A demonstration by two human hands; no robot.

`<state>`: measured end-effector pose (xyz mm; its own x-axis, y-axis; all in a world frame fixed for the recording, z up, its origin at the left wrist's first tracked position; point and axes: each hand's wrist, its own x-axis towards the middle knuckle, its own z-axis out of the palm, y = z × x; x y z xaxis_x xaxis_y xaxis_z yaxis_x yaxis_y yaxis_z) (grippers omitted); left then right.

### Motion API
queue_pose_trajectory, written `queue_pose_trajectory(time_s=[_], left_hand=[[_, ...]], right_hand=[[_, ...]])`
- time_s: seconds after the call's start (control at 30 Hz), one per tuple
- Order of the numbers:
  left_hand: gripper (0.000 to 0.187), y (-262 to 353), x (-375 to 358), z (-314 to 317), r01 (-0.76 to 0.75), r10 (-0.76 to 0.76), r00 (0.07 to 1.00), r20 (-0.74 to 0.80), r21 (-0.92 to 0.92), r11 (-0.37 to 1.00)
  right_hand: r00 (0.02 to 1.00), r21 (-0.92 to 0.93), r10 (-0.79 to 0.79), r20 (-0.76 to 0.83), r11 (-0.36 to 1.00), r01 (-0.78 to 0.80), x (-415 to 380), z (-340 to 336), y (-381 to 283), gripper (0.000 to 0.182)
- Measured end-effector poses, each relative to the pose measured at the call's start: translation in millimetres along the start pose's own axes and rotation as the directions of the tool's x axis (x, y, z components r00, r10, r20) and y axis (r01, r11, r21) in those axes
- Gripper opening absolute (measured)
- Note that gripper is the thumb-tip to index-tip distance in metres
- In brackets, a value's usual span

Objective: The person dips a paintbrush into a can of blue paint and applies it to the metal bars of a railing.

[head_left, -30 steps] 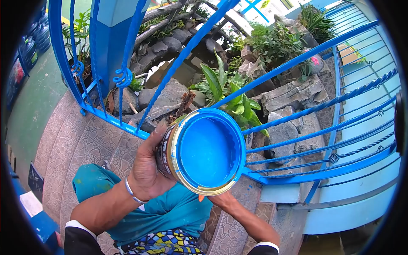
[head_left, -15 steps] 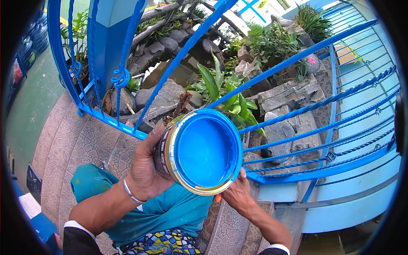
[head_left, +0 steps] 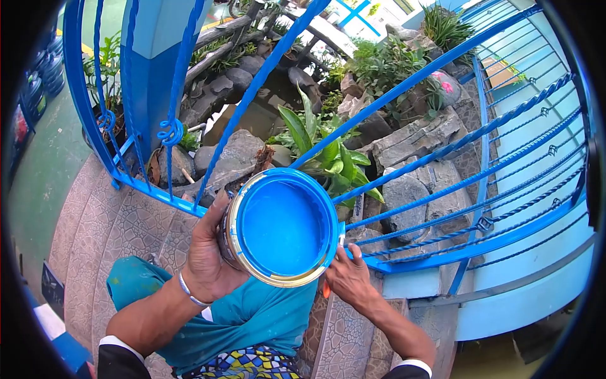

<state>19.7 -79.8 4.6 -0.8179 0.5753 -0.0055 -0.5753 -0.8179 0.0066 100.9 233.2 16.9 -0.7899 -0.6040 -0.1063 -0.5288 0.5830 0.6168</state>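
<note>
An open can of bright blue paint (head_left: 282,224) is tilted toward me in the middle of the view, with paint smears on its gold rim. My left hand (head_left: 213,256) is wrapped round the can's left side, thumb up near the rim. Just right of the can, my right hand (head_left: 350,275) is closed on a slim paintbrush (head_left: 341,235). Its orange handle end shows below the fingers and a pale, blue-tipped part above them. The can partly hides the brush and some of the right fingers.
A blue metal railing (head_left: 252,88) with twisted bars curves in front of me. Behind it are rocks (head_left: 230,155), leafy plants (head_left: 328,148) and a small pond (head_left: 252,107). Stone-patterned steps (head_left: 120,234) lie below, beside a pale blue wall (head_left: 524,309).
The can has shifted left and slightly down. My right hand has come up beside its rim, and the pale upper part of the brush now shows. The view has shifted slightly.
</note>
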Motion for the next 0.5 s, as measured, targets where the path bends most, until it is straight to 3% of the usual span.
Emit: queue_pose_trajectory(time_s=[0.17, 0.27, 0.3, 0.43, 0.5], left_hand=[[0.071, -1.0, -1.7, -3.0, 0.066, -0.065, 0.997, 0.041, -0.021, 0.998], [0.072, -0.6, -3.4, -2.8, 0.084, -0.083, 0.996, 0.029, -0.013, 0.996], [0.073, -2.2, -1.4, -5.5, 0.024, -0.026, 0.998, 0.054, 0.039, 0.999], [0.074, -5.0, -3.1, -1.5, 0.033, -0.039, 0.993, 0.114, 0.047, 0.998], [0.076, -3.0, -1.9, -15.1, 0.035, -0.039, 0.998, 0.05, 0.078, 0.996]], right_hand=[[0.991, 0.081, 0.101, 0.087, 0.991, -0.108, -17.3, -23.7, -9.8, 0.008], [0.978, 0.238, 0.204, -0.052, 0.953, -0.186, -8.1, -32.3, -15.4, 0.013], [0.959, 0.286, 0.257, -0.122, 0.934, -0.214, -3.3, -27.5, -18.7, 0.023], [0.754, 0.604, 0.601, -0.264, 0.713, -0.357, 9.1, 15.7, -29.9, 0.036], [0.618, 0.623, 0.704, -0.349, 0.667, -0.408, 6.8, 29.0, -24.4, 0.035]])
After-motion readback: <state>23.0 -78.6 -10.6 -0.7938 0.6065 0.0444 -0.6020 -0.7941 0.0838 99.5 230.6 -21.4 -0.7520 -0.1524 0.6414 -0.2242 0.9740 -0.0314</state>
